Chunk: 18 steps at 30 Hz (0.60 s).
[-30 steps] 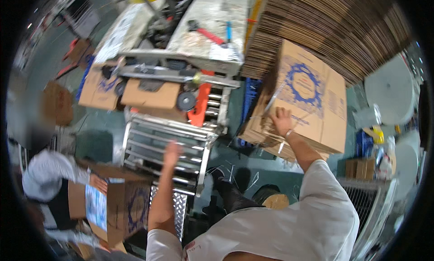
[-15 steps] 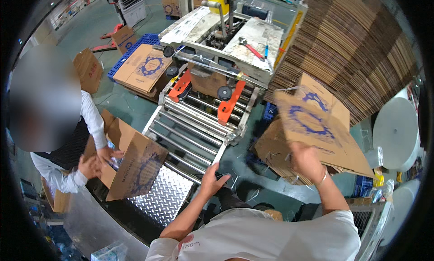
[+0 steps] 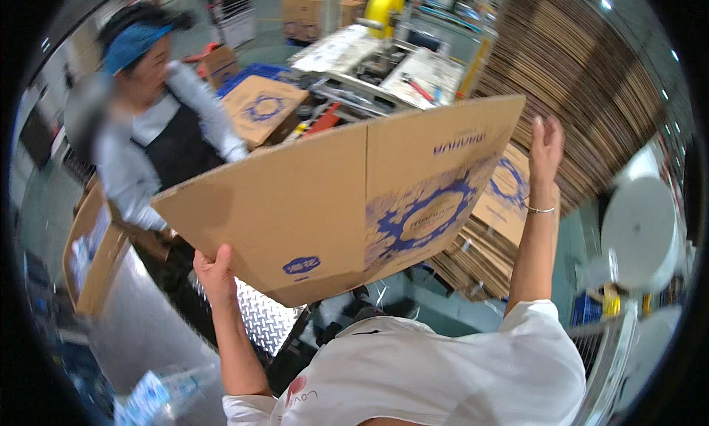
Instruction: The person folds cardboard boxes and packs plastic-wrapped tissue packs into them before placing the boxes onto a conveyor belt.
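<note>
A large flattened cardboard box (image 3: 310, 197) with blue printing is held up at a slant in front of me. My left hand (image 3: 216, 275) grips its lower left edge, the thumb on the near face and the other fingers partly hidden. Just off the right edge is my right hand (image 3: 545, 149), its fingers stretched upward and apart from the board. Below that edge lies a stack of flattened boxes (image 3: 493, 215), partly covered by the raised one.
A co-worker (image 3: 177, 138) stands at the left beside an open carton (image 3: 92, 256). The machine (image 3: 421, 75) and its roller track are mostly hidden behind the board. A tall wall of stacked cardboard (image 3: 576, 71) rises at the right. A metal table (image 3: 140, 315) is at lower left.
The flattened box has swung from the right stack to the left across my front. My left hand has taken hold of it; my right hand has let go. The co-worker's erected box is now out of sight.
</note>
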Tool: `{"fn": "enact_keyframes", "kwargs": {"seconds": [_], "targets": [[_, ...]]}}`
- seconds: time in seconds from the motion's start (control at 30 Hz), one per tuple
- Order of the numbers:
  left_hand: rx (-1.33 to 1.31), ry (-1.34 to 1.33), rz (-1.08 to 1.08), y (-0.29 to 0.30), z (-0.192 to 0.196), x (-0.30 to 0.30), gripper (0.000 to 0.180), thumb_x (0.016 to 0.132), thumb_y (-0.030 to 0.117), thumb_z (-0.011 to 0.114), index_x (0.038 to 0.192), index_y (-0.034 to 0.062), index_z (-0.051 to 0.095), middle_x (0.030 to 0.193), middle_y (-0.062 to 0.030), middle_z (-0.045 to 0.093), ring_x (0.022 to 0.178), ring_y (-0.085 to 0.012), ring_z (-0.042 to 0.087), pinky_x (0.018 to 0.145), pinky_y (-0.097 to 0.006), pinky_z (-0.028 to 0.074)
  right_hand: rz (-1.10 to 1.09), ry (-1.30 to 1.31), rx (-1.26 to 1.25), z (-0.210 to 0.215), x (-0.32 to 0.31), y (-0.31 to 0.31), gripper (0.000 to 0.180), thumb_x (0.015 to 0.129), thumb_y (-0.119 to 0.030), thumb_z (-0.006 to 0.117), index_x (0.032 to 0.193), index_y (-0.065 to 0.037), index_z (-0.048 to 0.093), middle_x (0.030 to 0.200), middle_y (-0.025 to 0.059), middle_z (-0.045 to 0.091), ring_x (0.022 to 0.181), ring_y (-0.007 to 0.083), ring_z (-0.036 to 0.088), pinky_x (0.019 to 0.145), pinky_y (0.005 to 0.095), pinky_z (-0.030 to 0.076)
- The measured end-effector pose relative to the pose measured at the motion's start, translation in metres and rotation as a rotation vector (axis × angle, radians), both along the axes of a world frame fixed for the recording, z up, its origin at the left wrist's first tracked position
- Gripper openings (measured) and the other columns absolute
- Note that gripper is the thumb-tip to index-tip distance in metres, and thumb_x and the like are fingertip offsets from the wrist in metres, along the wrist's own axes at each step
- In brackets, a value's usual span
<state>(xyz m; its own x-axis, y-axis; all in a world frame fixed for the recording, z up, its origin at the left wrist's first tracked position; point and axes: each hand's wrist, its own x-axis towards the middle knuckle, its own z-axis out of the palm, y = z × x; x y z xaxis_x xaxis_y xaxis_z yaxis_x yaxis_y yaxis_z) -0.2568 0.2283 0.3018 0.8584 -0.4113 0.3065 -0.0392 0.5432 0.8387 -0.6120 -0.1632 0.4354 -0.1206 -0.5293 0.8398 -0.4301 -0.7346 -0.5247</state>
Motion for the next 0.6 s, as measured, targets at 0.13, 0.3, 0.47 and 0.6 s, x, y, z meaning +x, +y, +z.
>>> {"fn": "enact_keyframes", "kwargs": {"seconds": [0.13, 0.3, 0.47, 0.6], "targets": [[0.237, -0.006, 0.325, 0.138, -0.032, -0.002, 0.039, 0.070, 0.023, 0.071, 0.098, -0.0005, 0.057, 0.091, -0.0036, 0.061, 0.083, -0.0134, 0.056, 0.075, -0.027, 0.043, 1.024, -0.162, 0.676, -0.097, 0.124, -0.004, 0.067, 0.085, -0.053, 0.042, 0.132, -0.007, 0.030, 0.134, 0.0061, 0.034, 0.121, 0.0219, 0.033, 0.101, 0.0377, 0.026], [0.374, 0.138, 0.721, 0.224, -0.028, -0.053, 0.038, 0.075, 0.024, 0.066, 0.102, -0.0002, 0.056, 0.095, -0.0077, 0.060, 0.082, -0.0145, 0.055, 0.073, -0.029, 0.046, 1.473, -0.240, 1.265, -0.168, 0.224, 0.023, 0.069, 0.083, -0.047, 0.049, 0.132, -0.003, 0.028, 0.133, 0.0156, 0.033, 0.119, 0.0290, 0.035, 0.100, 0.0434, 0.025], [0.759, 0.071, 1.154, 0.233, -0.046, -0.083, 0.060, 0.071, 0.039, 0.067, 0.110, 0.0005, 0.043, 0.102, -0.0157, 0.047, 0.099, -0.0248, 0.046, 0.087, -0.035, 0.037, 1.541, 0.576, 1.004, -0.150, 0.339, 0.184, 0.065, 0.083, -0.044, 0.050, 0.127, -0.001, 0.031, 0.127, 0.0158, 0.037, 0.114, 0.0286, 0.038, 0.096, 0.0424, 0.027], [0.748, 0.122, 1.312, 0.215, -0.060, -0.096, 0.057, 0.068, 0.032, 0.067, 0.107, 0.0002, 0.041, 0.097, -0.0173, 0.047, 0.091, -0.0286, 0.047, 0.080, -0.036, 0.038, 1.763, 0.884, 0.822, -0.143, 0.391, 0.259, 0.061, 0.082, -0.042, 0.051, 0.124, 0.000, 0.033, 0.122, 0.0160, 0.040, 0.109, 0.0282, 0.040, 0.093, 0.0416, 0.029]]}}
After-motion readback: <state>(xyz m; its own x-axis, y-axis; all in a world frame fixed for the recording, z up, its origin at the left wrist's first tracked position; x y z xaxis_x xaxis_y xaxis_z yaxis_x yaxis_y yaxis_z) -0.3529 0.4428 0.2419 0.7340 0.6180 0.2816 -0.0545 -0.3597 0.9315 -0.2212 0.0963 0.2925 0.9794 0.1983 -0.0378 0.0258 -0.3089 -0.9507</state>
